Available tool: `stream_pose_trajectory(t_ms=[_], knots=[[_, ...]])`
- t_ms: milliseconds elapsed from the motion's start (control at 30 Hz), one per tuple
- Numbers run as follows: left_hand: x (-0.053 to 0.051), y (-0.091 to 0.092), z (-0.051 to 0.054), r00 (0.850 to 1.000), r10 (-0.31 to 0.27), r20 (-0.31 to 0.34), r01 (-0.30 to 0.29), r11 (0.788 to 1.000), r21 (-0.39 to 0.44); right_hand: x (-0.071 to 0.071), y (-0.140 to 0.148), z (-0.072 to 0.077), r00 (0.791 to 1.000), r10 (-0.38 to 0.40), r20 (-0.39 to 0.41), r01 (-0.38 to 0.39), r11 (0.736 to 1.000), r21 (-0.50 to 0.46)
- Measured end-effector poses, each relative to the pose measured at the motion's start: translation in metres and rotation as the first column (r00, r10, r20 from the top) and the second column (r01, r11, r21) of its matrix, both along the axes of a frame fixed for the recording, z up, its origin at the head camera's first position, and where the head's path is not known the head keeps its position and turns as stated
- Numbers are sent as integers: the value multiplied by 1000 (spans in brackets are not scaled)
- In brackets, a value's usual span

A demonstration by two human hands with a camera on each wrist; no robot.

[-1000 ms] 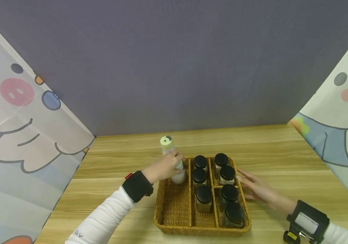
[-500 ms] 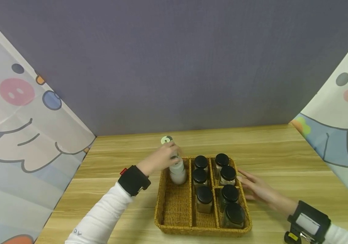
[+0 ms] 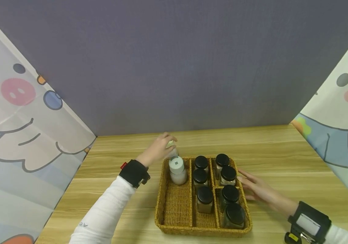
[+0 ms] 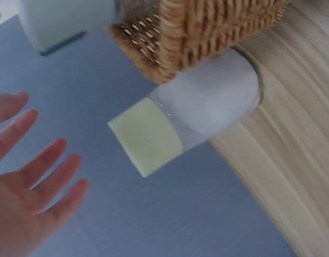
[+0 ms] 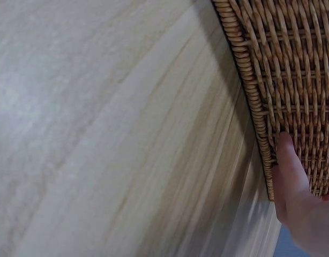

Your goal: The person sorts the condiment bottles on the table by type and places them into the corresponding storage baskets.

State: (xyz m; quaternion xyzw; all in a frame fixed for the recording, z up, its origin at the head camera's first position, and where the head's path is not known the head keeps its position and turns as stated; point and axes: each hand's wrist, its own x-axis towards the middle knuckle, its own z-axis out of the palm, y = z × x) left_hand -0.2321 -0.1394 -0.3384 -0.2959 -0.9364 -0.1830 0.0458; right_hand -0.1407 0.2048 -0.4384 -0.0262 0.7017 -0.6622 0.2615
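Observation:
My left hand (image 3: 158, 149) is at the back left of the wicker basket (image 3: 202, 232), its fingers spread and slightly bent. In the left wrist view, a gap separates it from a clear bottle with a pale yellow cap (image 4: 146, 137) and white contents, which stands on the table just outside the basket. A white bottle with a pale, bluish-white cap (image 3: 178, 172) stands upright in the back of the basket's left compartment. My right hand (image 3: 260, 190) rests against the basket's right side. Its fingers look mostly straight on the weave in the right wrist view.
Several square glass jars with black lids (image 3: 204, 195) stand in the basket's middle and right compartments. Wicker dividers part these compartments. A grey upright panel (image 3: 174, 67) borders the wooden table (image 3: 116, 152) at the back.
My left hand has let go of the white bottle in the left compartment and moved back and a little left, towards the yellow-capped bottle. The right hand stays at the basket's side.

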Motion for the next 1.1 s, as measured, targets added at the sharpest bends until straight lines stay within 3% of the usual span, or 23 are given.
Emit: stream_pose_trajectory(t_ms=[167,433,1100], knots=[[-10,-4,-4,997,18,-72,-16,1000,18,0,0,0,1000,-2,0,2,1000,0],[-21,-7,-10,995,78,-64,-80,996,-26,0,0,2,1000,-2,10,2,1000,31],[-37,-9,-26,981,176,81,-167,980,-105,-1,0,-1,1000,-16,17,16,1000,22]])
